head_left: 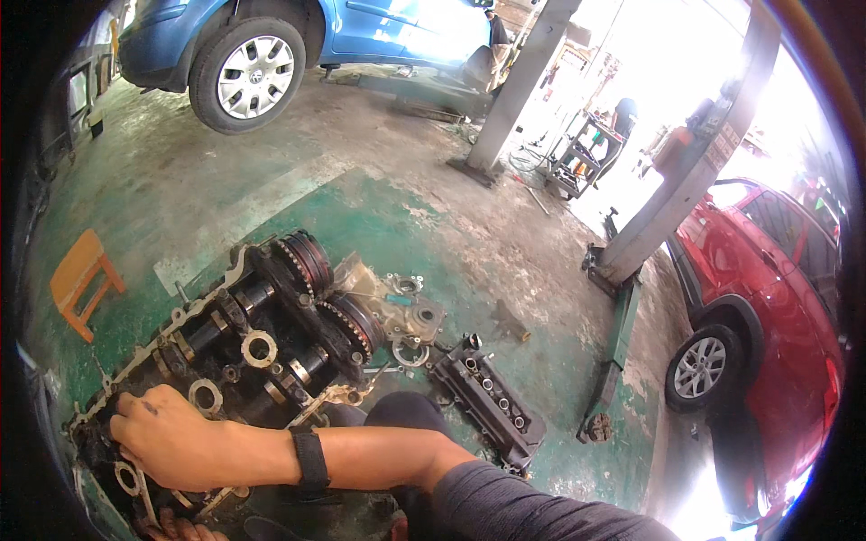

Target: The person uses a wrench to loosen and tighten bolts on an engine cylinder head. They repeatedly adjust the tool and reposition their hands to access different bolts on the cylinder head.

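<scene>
A dark engine cylinder head (230,329) with camshafts, two toothed cam gears (347,329) and pale ring-shaped openings fills the lower left. My right hand (162,433), below a black wrist strap, reaches across to its near-left end with curled fingers; whatever they hold is hidden. At the bottom edge, my left hand (185,528) shows only bent fingers beside a metal piece low on the engine; what they grip is unclear. A metal housing (419,320), a wrench (383,370) and a black valve cover (487,406) lie on the green floor to the right.
An orange wooden stool (86,284) stands left. A blue car (370,27) is at the back, a red car (767,288) right. Two lift posts (523,81), a low lift arm (613,361) and a tool cart (582,158) occupy the middle and right.
</scene>
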The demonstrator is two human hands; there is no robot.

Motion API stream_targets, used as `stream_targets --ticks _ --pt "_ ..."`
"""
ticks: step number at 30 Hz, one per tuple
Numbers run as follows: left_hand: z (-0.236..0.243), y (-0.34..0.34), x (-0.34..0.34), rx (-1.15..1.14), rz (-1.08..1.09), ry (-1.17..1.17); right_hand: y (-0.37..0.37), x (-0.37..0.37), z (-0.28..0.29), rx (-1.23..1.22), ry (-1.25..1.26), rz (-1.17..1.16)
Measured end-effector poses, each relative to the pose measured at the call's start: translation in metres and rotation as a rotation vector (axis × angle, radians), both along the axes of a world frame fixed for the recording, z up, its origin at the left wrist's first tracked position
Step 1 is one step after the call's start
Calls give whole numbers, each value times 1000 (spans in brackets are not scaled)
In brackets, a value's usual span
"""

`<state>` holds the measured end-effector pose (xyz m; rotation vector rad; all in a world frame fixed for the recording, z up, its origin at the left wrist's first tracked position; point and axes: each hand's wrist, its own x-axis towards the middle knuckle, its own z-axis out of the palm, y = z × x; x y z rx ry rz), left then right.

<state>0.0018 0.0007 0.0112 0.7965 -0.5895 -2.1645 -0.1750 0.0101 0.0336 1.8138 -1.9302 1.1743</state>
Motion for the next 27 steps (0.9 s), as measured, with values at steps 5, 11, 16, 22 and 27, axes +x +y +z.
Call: stream_targets --ticks 5,11,16,22,27 --pt "-1 0 1 -24 -10 -9 8 -1 -2 -79 -58 8" --pt "0 0 0 -26 -15 -4 20 -4 -7 -121 3 68" --pt "2 1 -1 -13 -1 -13 32 -4 -6 -100 40 72" --pt "4 3 -3 -19 40 -35 44 -2 -4 -32 98 92" --pt "15 7 -10 33 91 -68 50 5 -10 37 164 36"
